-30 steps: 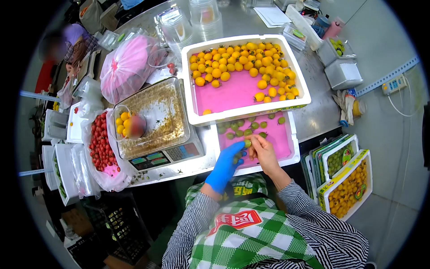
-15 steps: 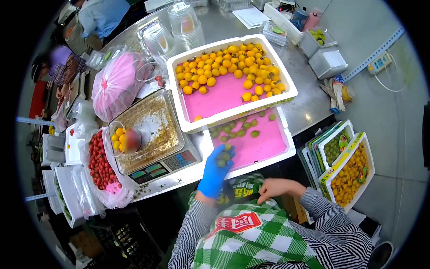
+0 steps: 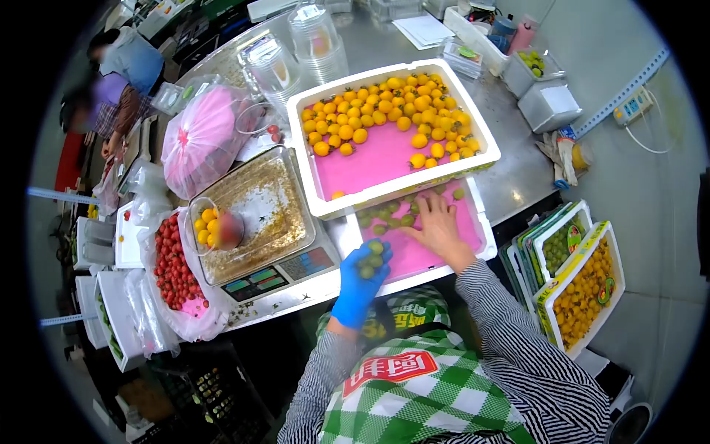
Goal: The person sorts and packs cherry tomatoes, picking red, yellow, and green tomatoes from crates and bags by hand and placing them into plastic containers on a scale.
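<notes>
My left hand (image 3: 356, 287), in a blue glove, cups several green cherry tomatoes (image 3: 373, 260) at the near left corner of a white foam box (image 3: 482, 222) with a pink liner. My bare right hand (image 3: 444, 233) reaches over that box, its fingers spread among the loose green cherry tomatoes (image 3: 392, 220) on the liner. Whether its fingertips touch any of them I cannot tell. A second white foam box (image 3: 489, 152) full of yellow cherry tomatoes (image 3: 403, 103) overlaps the far side of the first one.
To the left stands a scale (image 3: 255, 281) with a metal tray, bearing a clear cup (image 3: 211, 235) of yellow and red tomatoes. Beside it is a bag of red tomatoes (image 3: 174, 259). Stacked clear cups (image 3: 318, 44) stand behind. Fruit boxes (image 3: 577, 288) lean at right. Another person works far left.
My right hand has moved from beside the apron up and forward into the lower box, its fingers opening out. My left hand still holds the green cherry tomatoes. The view has shifted slightly.
</notes>
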Demonstrator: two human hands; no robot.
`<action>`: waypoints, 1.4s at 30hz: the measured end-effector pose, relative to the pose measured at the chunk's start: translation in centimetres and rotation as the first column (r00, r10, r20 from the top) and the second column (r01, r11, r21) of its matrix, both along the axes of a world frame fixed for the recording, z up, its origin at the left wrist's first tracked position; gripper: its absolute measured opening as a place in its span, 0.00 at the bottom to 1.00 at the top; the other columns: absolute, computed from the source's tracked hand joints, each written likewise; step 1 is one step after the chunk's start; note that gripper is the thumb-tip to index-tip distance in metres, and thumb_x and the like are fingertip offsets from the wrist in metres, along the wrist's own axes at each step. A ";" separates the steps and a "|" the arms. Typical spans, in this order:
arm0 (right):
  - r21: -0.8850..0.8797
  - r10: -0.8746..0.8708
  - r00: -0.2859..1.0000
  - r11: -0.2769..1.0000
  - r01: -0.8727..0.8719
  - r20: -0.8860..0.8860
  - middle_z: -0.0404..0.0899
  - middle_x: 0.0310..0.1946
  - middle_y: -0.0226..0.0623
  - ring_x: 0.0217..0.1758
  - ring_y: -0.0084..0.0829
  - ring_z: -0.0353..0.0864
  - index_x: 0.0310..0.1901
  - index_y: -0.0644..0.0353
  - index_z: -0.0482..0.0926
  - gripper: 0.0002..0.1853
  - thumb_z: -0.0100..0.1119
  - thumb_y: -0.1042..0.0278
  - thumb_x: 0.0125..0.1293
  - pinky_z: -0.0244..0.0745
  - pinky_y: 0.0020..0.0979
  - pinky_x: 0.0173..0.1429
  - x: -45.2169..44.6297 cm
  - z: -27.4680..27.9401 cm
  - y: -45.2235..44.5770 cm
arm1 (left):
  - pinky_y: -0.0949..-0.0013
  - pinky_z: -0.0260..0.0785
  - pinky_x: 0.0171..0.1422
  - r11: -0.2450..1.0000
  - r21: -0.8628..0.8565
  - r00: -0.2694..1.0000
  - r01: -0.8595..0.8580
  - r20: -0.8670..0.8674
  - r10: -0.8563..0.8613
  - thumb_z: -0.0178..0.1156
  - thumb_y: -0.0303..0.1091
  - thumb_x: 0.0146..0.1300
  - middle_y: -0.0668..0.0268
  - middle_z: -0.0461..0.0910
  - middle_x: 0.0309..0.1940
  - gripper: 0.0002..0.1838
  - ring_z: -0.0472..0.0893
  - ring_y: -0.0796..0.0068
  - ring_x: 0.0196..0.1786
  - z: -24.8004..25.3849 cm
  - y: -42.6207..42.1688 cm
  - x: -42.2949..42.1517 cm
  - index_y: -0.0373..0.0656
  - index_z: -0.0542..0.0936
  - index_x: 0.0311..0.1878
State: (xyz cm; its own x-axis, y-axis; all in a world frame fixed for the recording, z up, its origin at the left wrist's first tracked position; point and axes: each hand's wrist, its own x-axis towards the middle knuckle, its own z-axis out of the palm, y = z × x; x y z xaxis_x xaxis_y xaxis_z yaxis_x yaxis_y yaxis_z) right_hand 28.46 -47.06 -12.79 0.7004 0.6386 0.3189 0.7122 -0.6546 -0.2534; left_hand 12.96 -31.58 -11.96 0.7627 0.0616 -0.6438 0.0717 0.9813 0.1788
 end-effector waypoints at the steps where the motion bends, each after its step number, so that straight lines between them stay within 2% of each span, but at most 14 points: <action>1: -0.046 0.007 0.995 0.999 -0.012 -0.104 0.67 0.49 0.53 0.52 0.54 0.68 0.52 0.61 0.70 0.31 0.67 0.49 0.52 0.75 0.42 0.40 -0.2 -0.7 0.8 | 0.66 0.75 0.43 0.999 0.033 1.000 0.017 0.009 -0.017 0.54 0.36 0.59 0.55 0.77 0.50 0.18 0.79 0.60 0.49 0.2 0.2 -0.4 0.40 0.75 0.51; 5: -0.065 0.096 0.987 0.992 -0.105 -0.129 0.65 0.48 0.53 0.49 0.53 0.71 0.56 0.62 0.68 0.35 0.67 0.48 0.52 0.77 0.43 0.42 -1.2 -1.6 1.4 | 0.69 0.72 0.47 0.993 0.100 0.998 0.059 0.025 -0.062 0.54 0.39 0.62 0.60 0.78 0.49 0.17 0.78 0.66 0.51 0.7 1.1 -1.3 0.44 0.75 0.51; 6: -0.053 0.108 0.952 0.990 -0.128 -0.286 0.65 0.45 0.50 0.42 0.48 0.75 0.55 0.60 0.70 0.31 0.68 0.55 0.52 0.77 0.43 0.40 -1.3 -1.8 1.1 | 0.69 0.72 0.48 0.993 0.105 0.998 0.062 0.009 -0.064 0.54 0.39 0.62 0.60 0.78 0.49 0.17 0.78 0.66 0.51 0.7 1.2 -1.4 0.44 0.75 0.51; 12: 0.098 0.296 0.930 0.955 -0.281 -0.216 0.69 0.45 0.48 0.26 0.40 0.79 0.51 0.53 0.74 0.19 0.62 0.63 0.57 0.76 0.36 0.26 -0.1 -4.0 0.3 | 0.69 0.71 0.49 0.990 0.118 0.997 0.075 0.005 -0.076 0.53 0.39 0.61 0.61 0.78 0.50 0.17 0.78 0.67 0.53 1.2 2.0 -2.8 0.44 0.76 0.51; 14: 0.293 0.185 0.686 0.955 0.043 -0.703 0.73 0.41 0.44 0.25 0.32 0.76 0.50 0.54 0.74 0.16 0.60 0.64 0.60 0.71 0.30 0.23 0.1 -3.0 0.5 | 0.70 0.71 0.49 0.991 0.116 0.998 0.062 0.002 -0.063 0.53 0.40 0.61 0.61 0.78 0.50 0.17 0.77 0.67 0.53 1.8 2.2 -3.4 0.43 0.75 0.51; 16: 0.337 0.250 0.232 0.783 0.523 -0.940 0.77 0.36 0.40 0.25 0.22 0.71 0.52 0.55 0.73 0.15 0.52 0.59 0.67 0.61 0.20 0.20 -0.2 -2.3 1.1 | 0.70 0.70 0.49 0.994 0.099 0.999 0.039 -0.004 -0.039 0.52 0.40 0.62 0.60 0.78 0.50 0.18 0.77 0.67 0.53 2.4 2.6 -3.8 0.42 0.75 0.52; 19: 0.246 0.761 -0.341 0.539 0.806 -0.552 0.78 0.42 0.46 0.27 0.23 0.71 0.57 0.55 0.70 0.21 0.42 0.51 0.71 0.61 0.19 0.21 -1.3 2.2 1.8 | 0.69 0.72 0.48 0.999 0.040 0.999 -0.010 0.038 0.009 0.52 0.40 0.62 0.59 0.78 0.50 0.18 0.77 0.66 0.52 2.3 3.1 -4.4 0.41 0.75 0.52; 20: 0.307 0.801 -0.353 0.532 0.789 -0.483 0.77 0.46 0.50 0.34 0.25 0.75 0.61 0.55 0.67 0.27 0.34 0.44 0.72 0.61 0.18 0.22 -2.2 2.8 2.7 | 0.68 0.74 0.47 0.999 0.025 0.997 -0.030 0.069 0.028 0.52 0.40 0.62 0.58 0.78 0.49 0.19 0.77 0.65 0.52 2.1 3.3 -4.6 0.39 0.75 0.52; 24: 0.206 0.841 -0.393 0.487 0.849 -0.372 0.73 0.52 0.53 0.43 0.32 0.76 0.61 0.55 0.67 0.27 0.33 0.43 0.73 0.62 0.18 0.23 -5.8 6.6 7.3 | 0.60 0.76 0.45 0.979 -0.172 0.983 -0.109 0.128 0.132 0.54 0.37 0.60 0.52 0.77 0.50 0.20 0.78 0.57 0.50 3.1 5.2 -5.5 0.35 0.76 0.52; 28: 0.185 0.857 -0.478 0.510 0.840 -0.192 0.74 0.47 0.49 0.35 0.29 0.74 0.59 0.54 0.68 0.25 0.36 0.44 0.73 0.59 0.17 0.19 -8.4 8.5 11.8 | 0.64 0.76 0.41 0.980 -0.149 0.979 -0.134 0.135 0.154 0.53 0.38 0.63 0.53 0.79 0.47 0.18 0.79 0.60 0.47 5.7 8.7 -7.4 0.37 0.76 0.51; 33: 0.399 0.828 -0.330 0.520 0.755 -0.454 0.74 0.40 0.43 0.27 0.22 0.69 0.50 0.56 0.69 0.21 0.38 0.47 0.73 0.57 0.18 0.17 -11.7 12.1 19.8 | 0.69 0.73 0.41 0.921 0.209 0.932 -0.329 0.228 0.282 0.54 0.41 0.64 0.60 0.80 0.42 0.17 0.80 0.67 0.44 10.7 16.3 -11.2 0.38 0.77 0.48; 36: 0.569 0.811 -0.135 0.507 0.648 -0.570 0.74 0.40 0.40 0.27 0.21 0.70 0.49 0.57 0.70 0.20 0.40 0.49 0.72 0.57 0.19 0.17 -12.6 13.5 25.2 | 0.71 0.72 0.44 0.712 0.540 0.891 -0.450 0.220 0.396 0.56 0.39 0.65 0.64 0.79 0.41 0.14 0.79 0.72 0.44 13.1 21.2 -12.0 0.39 0.77 0.47; 41: 0.787 0.705 0.349 0.552 0.277 -0.617 0.77 0.40 0.36 0.38 0.23 0.73 0.44 0.60 0.77 0.24 0.36 0.49 0.73 0.68 0.25 0.40 -13.3 14.4 33.7 | 0.72 0.68 0.55 0.214 0.888 0.867 -0.407 0.302 0.396 0.56 0.37 0.64 0.66 0.78 0.41 0.13 0.78 0.75 0.47 14.0 27.5 -9.7 0.38 0.78 0.45; 42: 0.793 0.674 0.433 0.574 0.203 -0.599 0.78 0.40 0.35 0.41 0.24 0.73 0.44 0.61 0.79 0.25 0.35 0.48 0.74 0.69 0.27 0.45 -13.5 14.6 34.8 | 0.72 0.65 0.60 0.303 0.845 0.866 -0.441 0.311 0.392 0.54 0.37 0.65 0.64 0.79 0.42 0.14 0.77 0.75 0.49 14.0 28.2 -9.2 0.37 0.79 0.45</action>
State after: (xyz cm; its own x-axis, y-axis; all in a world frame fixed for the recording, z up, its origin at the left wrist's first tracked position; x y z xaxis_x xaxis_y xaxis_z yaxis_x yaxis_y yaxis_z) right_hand 14.97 -12.29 1.82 0.7129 0.6904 0.1228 -0.0474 0.2221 -0.9739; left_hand 3.79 -3.38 2.00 0.4807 0.8768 0.0089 -0.3282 0.1705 0.9291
